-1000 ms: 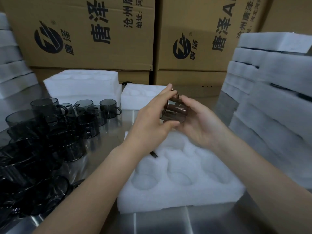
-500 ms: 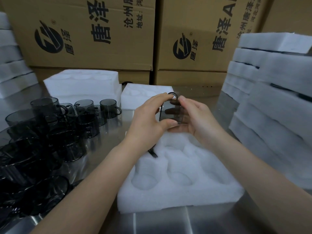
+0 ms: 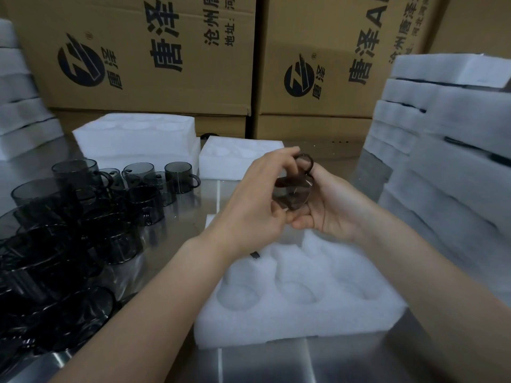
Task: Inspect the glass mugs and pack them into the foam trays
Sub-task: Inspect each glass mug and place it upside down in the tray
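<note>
Glass mug [image 3: 291,193] tilted further, left hand [image 3: 257,205] and right hand [image 3: 336,210] gripping it

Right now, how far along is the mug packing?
Done: nothing that shows. The tray has three empty front pockets, and its rear ones are partly hidden. In hand: one mug, held above it by the left hand and right hand for inspection. Left: that mug and the many loose mugs on the table.

packing area, warehouse-like | printed cartons [image 3: 143,56] stacked behind | foam-tray stacks [image 3: 448,128] | steel table [image 3: 276,363]
</note>
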{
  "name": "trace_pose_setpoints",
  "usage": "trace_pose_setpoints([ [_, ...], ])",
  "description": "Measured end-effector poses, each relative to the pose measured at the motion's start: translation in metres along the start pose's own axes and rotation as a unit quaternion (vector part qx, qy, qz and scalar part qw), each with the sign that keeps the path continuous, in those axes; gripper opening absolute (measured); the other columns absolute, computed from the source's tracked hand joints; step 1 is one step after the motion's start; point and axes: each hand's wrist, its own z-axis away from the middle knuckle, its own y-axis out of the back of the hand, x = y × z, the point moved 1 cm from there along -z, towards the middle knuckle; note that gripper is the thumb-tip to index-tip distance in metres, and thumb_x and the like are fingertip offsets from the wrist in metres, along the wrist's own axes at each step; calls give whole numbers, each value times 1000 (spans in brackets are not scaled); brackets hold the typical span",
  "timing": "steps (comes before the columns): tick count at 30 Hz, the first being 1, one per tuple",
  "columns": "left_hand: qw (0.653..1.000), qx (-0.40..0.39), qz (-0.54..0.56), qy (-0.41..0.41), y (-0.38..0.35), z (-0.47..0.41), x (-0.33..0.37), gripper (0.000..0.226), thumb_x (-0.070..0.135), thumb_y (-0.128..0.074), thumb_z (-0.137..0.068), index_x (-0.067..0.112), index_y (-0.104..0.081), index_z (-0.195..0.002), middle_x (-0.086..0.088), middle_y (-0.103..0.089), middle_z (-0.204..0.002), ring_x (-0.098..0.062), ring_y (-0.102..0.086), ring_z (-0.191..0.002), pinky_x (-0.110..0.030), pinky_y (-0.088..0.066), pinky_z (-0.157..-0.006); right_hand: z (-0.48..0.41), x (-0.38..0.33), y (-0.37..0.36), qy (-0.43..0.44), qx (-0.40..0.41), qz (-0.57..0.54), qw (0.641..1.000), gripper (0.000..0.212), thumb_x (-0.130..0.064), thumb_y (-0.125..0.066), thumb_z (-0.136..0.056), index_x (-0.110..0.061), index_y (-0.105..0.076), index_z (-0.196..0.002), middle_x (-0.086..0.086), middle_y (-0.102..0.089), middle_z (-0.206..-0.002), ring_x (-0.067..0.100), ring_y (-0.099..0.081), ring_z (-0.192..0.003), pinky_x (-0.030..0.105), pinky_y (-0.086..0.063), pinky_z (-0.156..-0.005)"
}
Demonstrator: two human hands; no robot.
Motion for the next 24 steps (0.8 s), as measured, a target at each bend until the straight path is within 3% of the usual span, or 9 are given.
trace_pose_setpoints([
  [2, 996, 23, 64, 49, 2, 1, 2, 54, -5, -44, -68, 34, -41, -105, 8, -49, -139, -6, -49, -125, -20, -43, -94, 0, -1, 1, 20, 26, 17, 999, 38, -45, -49, -97, -11, -64, -101, 17, -67, -90, 22, -63, -57, 25, -51, -43],
  [5, 984, 97, 102, 106, 6, 1, -3, 44, -3, -37, -67, 25, -48, -99, 10, -61, -126, -1, -51, -123, -15, -43, -95, 2, -6, 3, 65, 78, 102, 990, 22, -36, -62, -91, -17, -69, -98, 10, -67, -91, 24, -61, -70, 26, -48, -48],
  [7, 970, 143, 125, 154, 8, -1, -9, 43, -12, -35, -70, 20, -54, -90, 9, -66, -115, 0, -55, -118, -12, -43, -90, 5, -13, 5, 89, 64, 183, 977, 17, -30, -73, -81, -22, -72, -96, 7, -70, -93, 28, -61, -81, 31, -52, -60],
  [9, 954, 177, 136, 201, 11, -3, -15, 46, -19, -33, -71, 17, -58, -83, 7, -69, -105, 0, -60, -109, -10, -45, -86, 12, -21, 5, 80, 25, 267, 960, 29, -29, -77, -69, -25, -73, -97, 8, -72, -98, 29, -65, -88, 41, -55, -75],
  [10, 946, 189, 140, 222, 12, -3, -16, 45, -19, -33, -72, 16, -59, -81, 6, -71, -101, -1, -62, -104, -10, -46, -84, 15, -25, 4, 72, 6, 317, 946, 32, -30, -78, -65, -29, -73, -97, 5, -72, -99, 22, -66, -88, 39, -55, -77],
  [13, 926, 200, 172, 271, 14, -4, -21, 41, -16, -33, -77, 15, -60, -77, 2, -74, -91, -8, -67, -93, -14, -49, -72, 23, -30, -2, 55, -36, 467, 882, 34, -33, -83, -68, -39, -70, -99, -8, -66, -100, -1, -60, -72, 16, -49, -66],
  [17, 911, 187, 207, 305, 16, -5, -21, 37, -14, -34, -82, 15, -58, -77, 0, -73, -83, -15, -69, -82, -21, -49, -70, 26, -28, -16, 85, -30, 593, 800, 37, -35, -78, -73, -43, -62, -105, -21, -57, -100, -14, -52, -74, 9, -40, -60],
  [21, 901, 196, 221, 317, 18, -4, -19, 35, -12, -34, -83, 12, -59, -79, -2, -73, -81, -18, -69, -78, -25, -52, -73, 24, -21, -26, 81, -41, 692, 716, 52, -40, -72, -80, -38, -54, -128, -13, -51, -111, 0, -44, -99, 20, -41, -82],
  [24, 892, 207, 233, 327, 20, -4, -20, 35, -13, -33, -84, 10, -59, -81, -4, -73, -81, -17, -69, -76, -28, -53, -73, 27, -19, -29, 47, -66, 706, 704, 65, -51, -66, -84, -37, -41, -143, -7, -47, -125, 8, -40, -116, 26, -38, -95],
])
